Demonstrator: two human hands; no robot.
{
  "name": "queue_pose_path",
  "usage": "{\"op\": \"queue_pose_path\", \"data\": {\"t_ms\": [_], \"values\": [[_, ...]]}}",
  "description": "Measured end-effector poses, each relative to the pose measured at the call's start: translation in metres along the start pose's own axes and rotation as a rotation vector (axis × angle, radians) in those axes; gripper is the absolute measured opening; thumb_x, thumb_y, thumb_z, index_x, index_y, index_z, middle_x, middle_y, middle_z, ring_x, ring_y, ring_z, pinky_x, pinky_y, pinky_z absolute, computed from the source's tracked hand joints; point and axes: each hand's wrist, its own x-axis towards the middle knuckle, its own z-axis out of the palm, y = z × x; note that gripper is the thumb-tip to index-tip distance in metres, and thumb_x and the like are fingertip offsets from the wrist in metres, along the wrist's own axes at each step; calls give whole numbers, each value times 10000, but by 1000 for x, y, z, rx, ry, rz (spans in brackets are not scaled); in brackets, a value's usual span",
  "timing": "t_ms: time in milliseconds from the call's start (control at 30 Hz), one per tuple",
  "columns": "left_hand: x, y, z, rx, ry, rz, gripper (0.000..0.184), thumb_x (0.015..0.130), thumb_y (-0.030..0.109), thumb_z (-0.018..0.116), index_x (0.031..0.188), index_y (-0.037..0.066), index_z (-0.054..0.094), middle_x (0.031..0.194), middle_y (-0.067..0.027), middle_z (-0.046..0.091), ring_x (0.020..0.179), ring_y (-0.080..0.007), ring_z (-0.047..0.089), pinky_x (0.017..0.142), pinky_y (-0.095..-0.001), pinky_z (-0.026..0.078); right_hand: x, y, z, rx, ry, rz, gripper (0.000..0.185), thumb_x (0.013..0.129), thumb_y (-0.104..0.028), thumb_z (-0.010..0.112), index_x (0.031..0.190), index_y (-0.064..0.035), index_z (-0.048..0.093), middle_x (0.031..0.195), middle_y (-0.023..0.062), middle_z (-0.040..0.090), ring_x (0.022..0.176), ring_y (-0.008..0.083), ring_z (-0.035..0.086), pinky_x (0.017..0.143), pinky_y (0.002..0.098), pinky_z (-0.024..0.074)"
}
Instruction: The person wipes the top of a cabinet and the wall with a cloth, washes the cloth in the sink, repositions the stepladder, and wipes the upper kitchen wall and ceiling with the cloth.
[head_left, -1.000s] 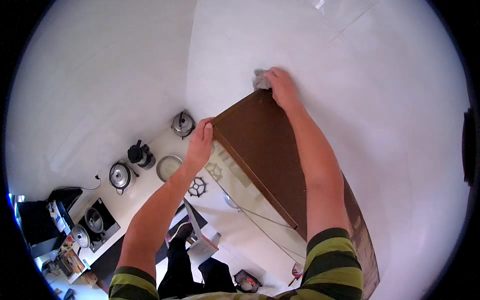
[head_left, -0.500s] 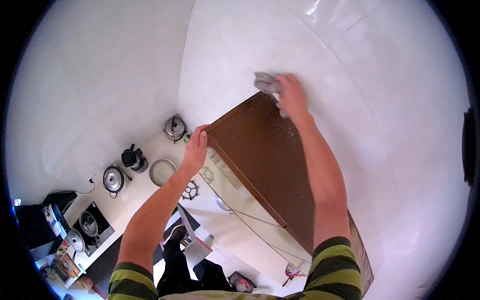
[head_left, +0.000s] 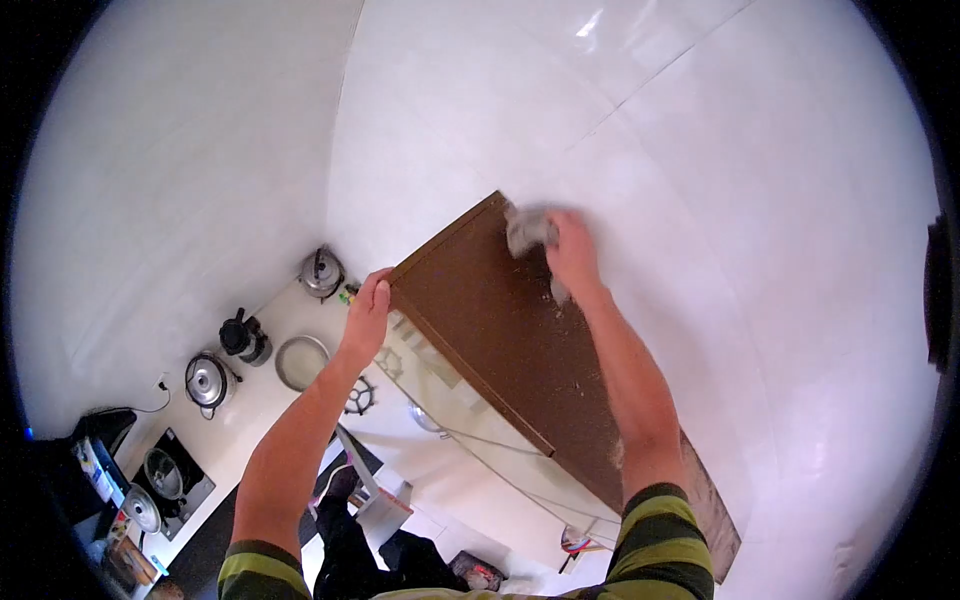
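A brown cabinet top (head_left: 470, 300) slants across the middle, with pale dust and crumbs on its surface. My right hand (head_left: 574, 255) is closed on a grey cloth (head_left: 530, 230), which touches the top near its far corner and the wall. Part of the cloth hangs below the fingers. At the cabinet's left corner, my left hand (head_left: 370, 310) grips the edge, fingers bent over the rim.
Below on the left, a white counter (head_left: 258, 395) bears a pot (head_left: 322, 272), a black jug (head_left: 244, 338), a cooker (head_left: 210, 380), a round pan (head_left: 301, 363) and a stove (head_left: 180, 480). White walls meet behind the cabinet. A step ladder (head_left: 382, 515) stands by my legs.
My right hand has moved the cloth from the far corner's edge down and inward over the brown top. The view has shifted, and my left hand stays on the cabinet's corner.
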Motion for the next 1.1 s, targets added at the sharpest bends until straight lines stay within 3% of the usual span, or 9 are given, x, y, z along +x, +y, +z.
{"op": "queue_pose_path", "data": {"t_ms": [200,400,500,667,800,867,967,1033,1100], "values": [[-3,17,-4,189,18,-164,374,1057,289,392,1294,41,540,877,-24,529,819,-121,482,781,-272,448,35,-52,76,-76,25,-23,469,763,34,615,1213,-95,594,1190,128,575,1143,359,519,973,464,434],[-3,13,1,149,35,-36,371,1056,283,397,1307,48,535,893,-22,544,776,-96,450,720,-264,428,-42,-18,25,321,-386,-304,436,738,99,587,1138,-72,617,1234,113,569,1197,324,516,1031,393,409],[3,-3,0,77,42,-37,373,1059,282,395,1314,44,527,917,-29,561,791,-92,463,732,-262,434,-29,5,2,561,-429,-150,427,749,95,585,1145,-61,618,1212,127,579,1206,324,523,1024,373,414],[-4,12,-2,91,6,-118,374,1064,279,390,1310,34,528,1009,-62,606,891,-119,524,819,-274,460,41,-20,57,207,71,-80,430,757,31,658,1171,-77,626,1150,108,627,1110,332,575,991,433,443],[-1,1,-3,168,40,-7,371,1062,268,391,1296,21,538,1073,-74,614,982,-145,533,907,-274,434,2,-57,71,57,59,22,358,770,-15,683,1120,-76,634,1125,86,632,1093,318,575,968,423,444],[2,-1,-5,71,31,-175,369,1061,265,392,1297,19,535,1091,-87,618,1023,-155,535,944,-279,417,-33,-40,53,282,-95,-335,288,783,-31,691,1062,-76,634,1100,73,634,1066,323,574,931,427,453],[2,-7,0,61,49,-79,376,1062,266,379,1303,21,532,1100,-116,623,1031,-185,547,954,-298,417,-55,-13,13,388,-340,-394,268,776,-20,700,1030,-69,629,1093,82,633,1056,312,585,932,426,462],[4,-11,-2,101,41,-113,388,1061,280,376,1307,24,532,1102,-127,622,1035,-198,550,956,-308,419,-48,-4,-5,481,-340,-172,386,731,77,683,1089,-55,624,1122,71,605,1121,258,566,987,369,429],[7,-23,-3,99,52,-48,390,1060,285,378,1306,24,532,1100,-125,621,1026,-195,549,949,-312,422,-8,2,2,488,-112,-49,340,763,31,688,1085,-68,643,1161,120,624,1058,331,590,946,397,472]]}}
